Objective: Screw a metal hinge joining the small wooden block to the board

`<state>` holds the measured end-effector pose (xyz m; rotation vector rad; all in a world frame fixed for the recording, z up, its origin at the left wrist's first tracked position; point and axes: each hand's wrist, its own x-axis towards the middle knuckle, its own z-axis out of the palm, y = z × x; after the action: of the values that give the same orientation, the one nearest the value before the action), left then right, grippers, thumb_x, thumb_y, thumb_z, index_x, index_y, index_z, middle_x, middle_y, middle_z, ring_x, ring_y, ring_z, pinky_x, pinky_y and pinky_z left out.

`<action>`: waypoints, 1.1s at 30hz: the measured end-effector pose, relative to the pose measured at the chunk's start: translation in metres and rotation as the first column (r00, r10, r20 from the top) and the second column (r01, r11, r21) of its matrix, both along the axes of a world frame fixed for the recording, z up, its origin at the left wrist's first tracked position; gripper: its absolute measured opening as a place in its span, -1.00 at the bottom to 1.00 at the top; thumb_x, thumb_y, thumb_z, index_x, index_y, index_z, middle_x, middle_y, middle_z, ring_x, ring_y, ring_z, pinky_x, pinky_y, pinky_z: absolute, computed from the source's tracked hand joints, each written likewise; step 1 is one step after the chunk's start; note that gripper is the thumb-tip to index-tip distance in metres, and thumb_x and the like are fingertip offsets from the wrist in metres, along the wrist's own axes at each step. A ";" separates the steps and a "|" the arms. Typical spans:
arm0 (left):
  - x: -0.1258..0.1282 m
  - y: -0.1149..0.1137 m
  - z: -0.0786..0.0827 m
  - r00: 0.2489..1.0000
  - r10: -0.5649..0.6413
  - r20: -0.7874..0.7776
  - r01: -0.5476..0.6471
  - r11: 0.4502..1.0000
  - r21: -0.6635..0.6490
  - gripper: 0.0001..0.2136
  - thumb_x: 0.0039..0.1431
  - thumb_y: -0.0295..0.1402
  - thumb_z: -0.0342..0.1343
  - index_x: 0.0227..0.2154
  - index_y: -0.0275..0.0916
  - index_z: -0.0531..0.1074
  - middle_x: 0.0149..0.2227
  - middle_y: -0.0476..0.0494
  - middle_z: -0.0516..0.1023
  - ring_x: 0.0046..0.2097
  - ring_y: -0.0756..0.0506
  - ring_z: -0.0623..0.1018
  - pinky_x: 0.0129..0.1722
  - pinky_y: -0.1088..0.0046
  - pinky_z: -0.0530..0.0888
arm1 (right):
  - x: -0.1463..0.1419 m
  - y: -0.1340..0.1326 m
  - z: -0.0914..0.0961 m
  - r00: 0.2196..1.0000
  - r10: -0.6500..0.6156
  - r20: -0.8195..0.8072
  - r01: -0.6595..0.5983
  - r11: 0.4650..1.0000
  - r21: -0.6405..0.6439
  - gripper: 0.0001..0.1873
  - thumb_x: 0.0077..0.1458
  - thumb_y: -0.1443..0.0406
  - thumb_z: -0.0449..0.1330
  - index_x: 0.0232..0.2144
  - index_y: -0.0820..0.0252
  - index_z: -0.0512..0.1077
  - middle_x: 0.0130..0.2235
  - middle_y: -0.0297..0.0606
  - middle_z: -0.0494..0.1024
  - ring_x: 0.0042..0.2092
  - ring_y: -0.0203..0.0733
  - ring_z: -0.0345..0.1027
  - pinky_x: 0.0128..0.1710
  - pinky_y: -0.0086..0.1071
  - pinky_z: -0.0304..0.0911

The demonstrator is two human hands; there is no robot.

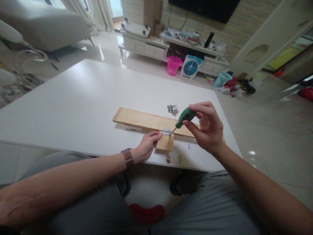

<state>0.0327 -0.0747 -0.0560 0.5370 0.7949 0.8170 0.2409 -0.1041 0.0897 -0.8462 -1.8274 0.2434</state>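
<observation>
A screwdriver with a green handle (186, 117) is gripped by my right hand (207, 125). Its tip reaches the lower right of a metal hinge (166, 132). The hinge spans the joint between a long wooden board (141, 118) and a small square wooden piece (165, 143). My left hand (148, 143) pinches the left edge of that small piece beside the hinge. Whether a screw sits under the tip is too small to tell. To the right of the small piece a single screw (189, 145) rests on the table.
Loose hinges and screws (173, 110) lie beyond the board on the white table (73, 98). Two small stickers, a cartoon one (168, 159) and a paler one (180, 159), are near the front edge. Across the floor stand a pink basket (173, 66) and a fan (191, 66).
</observation>
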 end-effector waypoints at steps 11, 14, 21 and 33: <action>-0.001 0.001 -0.002 1.000 -0.005 -0.019 0.005 1.000 0.015 -0.69 -0.06 -0.29 0.62 -0.32 -0.28 0.66 -0.25 -0.18 0.70 -0.19 -0.12 0.63 -0.11 0.37 0.52 | -0.001 0.001 -0.002 1.000 -0.023 -0.003 0.023 1.000 0.009 -0.36 0.23 0.37 0.39 0.28 -0.26 0.46 0.06 -0.28 0.60 0.04 -0.08 0.53 -0.10 -0.15 0.62; -0.001 0.001 -0.002 1.000 -0.002 -0.014 0.003 1.000 0.016 -0.69 -0.07 -0.29 0.62 -0.32 -0.28 0.65 -0.25 -0.18 0.70 -0.18 -0.12 0.63 -0.10 0.37 0.52 | -0.001 0.000 -0.002 0.999 -0.027 -0.017 0.027 0.999 -0.020 -0.41 0.27 0.35 0.36 0.27 -0.22 0.45 0.10 -0.25 0.60 0.09 -0.05 0.54 -0.04 -0.11 0.62; -0.001 0.000 -0.001 1.000 -0.018 -0.015 0.018 1.000 0.014 -0.68 -0.06 -0.26 0.62 -0.31 -0.27 0.66 -0.26 -0.17 0.69 -0.21 -0.11 0.63 -0.10 0.35 0.53 | -0.002 -0.001 -0.003 1.000 -0.019 -0.005 0.019 0.999 -0.032 -0.40 0.30 0.38 0.30 0.30 -0.23 0.42 0.12 -0.26 0.61 0.11 -0.05 0.56 -0.04 -0.12 0.62; -0.002 0.000 -0.002 1.000 -0.026 -0.004 0.026 1.000 0.012 -0.67 -0.04 -0.25 0.62 -0.29 -0.28 0.66 -0.27 -0.18 0.69 -0.25 -0.09 0.61 -0.15 0.37 0.53 | 0.000 0.000 -0.004 1.000 -0.011 0.026 0.013 0.998 -0.062 -0.33 0.36 0.37 0.22 0.41 -0.32 0.37 0.25 -0.24 0.54 0.23 0.01 0.52 0.01 -0.07 0.64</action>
<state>0.0311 -0.0746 -0.0575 0.5586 0.7852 0.7972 0.2407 -0.1043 0.0859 -0.9071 -1.8463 0.2847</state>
